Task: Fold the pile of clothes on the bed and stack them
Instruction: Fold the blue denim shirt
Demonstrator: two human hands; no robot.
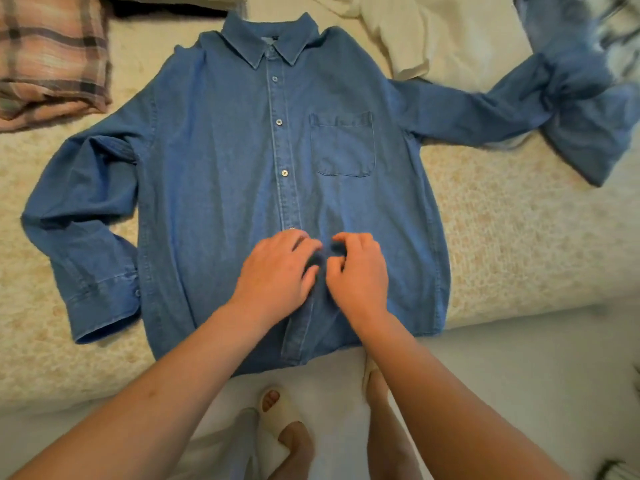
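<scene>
Head view shows your left hand [277, 271] and right hand [358, 271] side by side, fingers curled and pinching the button placket of the denim shirt [214, 168], which lies face-up and spread on the bed [519, 220].

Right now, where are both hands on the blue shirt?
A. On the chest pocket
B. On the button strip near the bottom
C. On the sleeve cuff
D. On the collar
B: the left hand and right hand pinch the denim shirt at its button placket, below the pocket and near the hem.
</scene>
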